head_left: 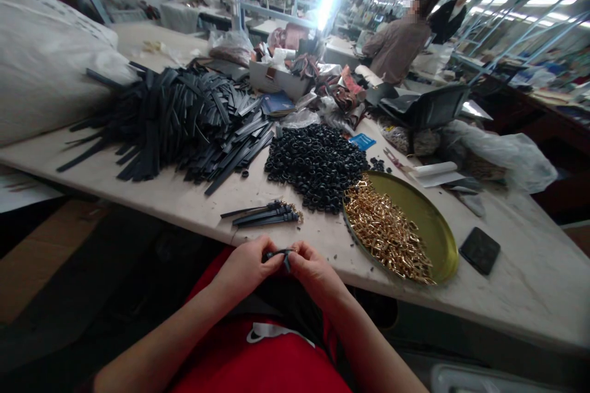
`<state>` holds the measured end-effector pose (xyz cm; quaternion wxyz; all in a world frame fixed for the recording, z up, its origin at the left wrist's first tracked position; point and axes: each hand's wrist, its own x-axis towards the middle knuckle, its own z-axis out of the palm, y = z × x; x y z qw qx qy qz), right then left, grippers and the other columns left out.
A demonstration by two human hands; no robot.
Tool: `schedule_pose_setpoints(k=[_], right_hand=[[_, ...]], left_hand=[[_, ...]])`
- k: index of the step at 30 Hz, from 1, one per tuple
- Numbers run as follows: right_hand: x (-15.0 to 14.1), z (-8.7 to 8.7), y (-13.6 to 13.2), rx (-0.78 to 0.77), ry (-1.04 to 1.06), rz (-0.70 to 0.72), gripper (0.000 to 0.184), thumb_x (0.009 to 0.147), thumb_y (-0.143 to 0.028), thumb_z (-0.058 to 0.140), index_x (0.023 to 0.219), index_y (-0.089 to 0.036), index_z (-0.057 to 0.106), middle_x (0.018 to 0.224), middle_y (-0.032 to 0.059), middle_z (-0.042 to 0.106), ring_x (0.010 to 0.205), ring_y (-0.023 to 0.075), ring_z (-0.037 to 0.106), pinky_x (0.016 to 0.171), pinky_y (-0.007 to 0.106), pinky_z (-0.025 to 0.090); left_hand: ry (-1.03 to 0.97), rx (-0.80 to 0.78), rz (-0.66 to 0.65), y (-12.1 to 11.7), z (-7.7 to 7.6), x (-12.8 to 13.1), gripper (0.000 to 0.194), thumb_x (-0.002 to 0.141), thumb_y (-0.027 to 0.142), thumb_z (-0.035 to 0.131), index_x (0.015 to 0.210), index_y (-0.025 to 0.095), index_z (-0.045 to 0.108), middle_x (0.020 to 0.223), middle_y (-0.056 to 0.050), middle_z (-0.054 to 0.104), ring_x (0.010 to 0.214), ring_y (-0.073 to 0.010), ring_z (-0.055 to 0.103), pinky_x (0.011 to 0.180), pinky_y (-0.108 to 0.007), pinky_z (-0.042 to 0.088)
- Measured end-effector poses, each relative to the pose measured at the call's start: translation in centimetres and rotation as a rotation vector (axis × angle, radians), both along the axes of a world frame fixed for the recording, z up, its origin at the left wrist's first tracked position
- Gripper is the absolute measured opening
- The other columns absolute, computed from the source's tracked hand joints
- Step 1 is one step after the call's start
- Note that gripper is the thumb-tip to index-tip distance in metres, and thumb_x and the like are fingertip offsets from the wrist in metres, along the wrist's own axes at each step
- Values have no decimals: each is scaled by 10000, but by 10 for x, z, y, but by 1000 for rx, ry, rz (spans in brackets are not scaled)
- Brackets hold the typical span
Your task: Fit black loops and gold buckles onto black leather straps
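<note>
My left hand point(250, 264) and my right hand point(314, 269) meet at the table's front edge, fingers pinched on one dark strap point(280, 252). Part of the strap is hidden by the fingers, and a gold glint shows by my right fingertips. Just beyond lie several finished-looking black straps point(267, 214) with gold buckles at their right ends. Behind them is a heap of small black loops point(318, 163). To the right, a round gold-coloured tray point(433, 227) holds a pile of gold buckles point(389, 230).
A large pile of black strips point(184, 110) covers the table's left side, beside a big white sack point(50, 67). A dark phone-like slab point(480, 250) lies at right, with scissors point(394, 159) farther back. Two people point(399, 43) stand beyond the table.
</note>
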<state>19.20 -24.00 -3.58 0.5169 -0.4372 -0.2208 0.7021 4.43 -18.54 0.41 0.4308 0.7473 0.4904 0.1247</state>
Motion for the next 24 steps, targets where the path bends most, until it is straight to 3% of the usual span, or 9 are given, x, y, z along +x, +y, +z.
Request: schedule_pose_setpoints(k=[3,7,10,14,17,21,24], right_hand=[[-1,-2,2,45,-100,-68,313,668,-366,677,690,-198,415,611,-58,494,536,80,456,547,213,371],[-3,-1,3,164,-434,-193,266,709,-347,630,765,-218,404,636,-71,439,527,77,421,514,203,359],[-3,1,-1,288,-671,-57,159,793,-329,529,889,-219,464,649,-55,461,557,94,447,521,212,361],[3,-2,-8,364,-870,107,126,854,-319,435,873,-206,486,631,-37,491,563,107,465,543,228,357],[6,-7,-10,355,-907,117,146,866,-332,409,887,-202,473,640,-31,482,575,113,459,550,235,350],[4,-14,-9,342,-910,94,168,870,-347,383,862,-196,456,660,-21,483,593,118,458,549,236,342],[3,-15,-8,352,-990,130,165,871,-338,380,856,-195,461,682,-12,505,606,123,467,558,241,336]], left_hand=[[-207,-146,-63,-2,5,-5,234,770,327,494,885,161,612,824,-30,659,739,-176,583,636,-239,421],[-313,-268,-110,-3,8,-8,267,781,287,483,989,172,604,860,-17,655,745,-161,588,665,-237,443],[-328,-312,-98,-2,4,-4,285,766,266,506,1022,175,592,852,-17,659,734,-160,601,688,-251,454],[-325,-416,-76,-1,-4,1,316,743,242,527,1043,154,574,870,-36,667,697,-156,611,656,-258,470],[-341,-497,-62,2,-8,-2,363,705,205,565,1064,155,560,962,-44,661,794,-158,613,702,-251,471],[-286,-656,-48,7,-14,-8,280,726,303,567,942,126,585,737,-25,668,688,-157,616,622,-253,468],[-288,-684,17,7,-17,-7,245,713,325,585,846,120,596,682,-19,651,636,-149,609,598,-248,460]])
